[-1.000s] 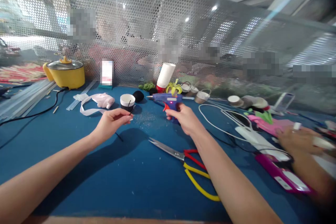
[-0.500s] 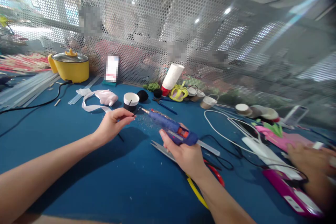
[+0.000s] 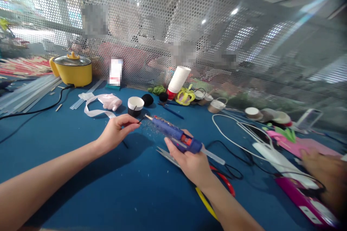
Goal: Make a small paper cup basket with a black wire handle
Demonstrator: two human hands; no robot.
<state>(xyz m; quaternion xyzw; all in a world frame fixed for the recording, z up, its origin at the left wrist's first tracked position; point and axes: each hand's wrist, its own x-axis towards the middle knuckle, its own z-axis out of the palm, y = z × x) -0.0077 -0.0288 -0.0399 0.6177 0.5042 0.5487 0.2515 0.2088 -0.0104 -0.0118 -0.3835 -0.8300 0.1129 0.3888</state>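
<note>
The right hand [image 3: 189,158] grips the blue glue gun [image 3: 176,136] above the tabletop [image 3: 108,187], its nozzle just beside the thin black strip [image 3: 141,118] pinched in the left hand's [image 3: 115,131] fingers [image 3: 131,121].

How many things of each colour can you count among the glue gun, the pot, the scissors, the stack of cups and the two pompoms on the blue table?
Blue: 1, the glue gun in the right hand
Yellow: 1, the pot
Red and yellow: 1, the scissors
White: 1, the stack of cups
Black: 2, the pompoms
Total: 6
</note>
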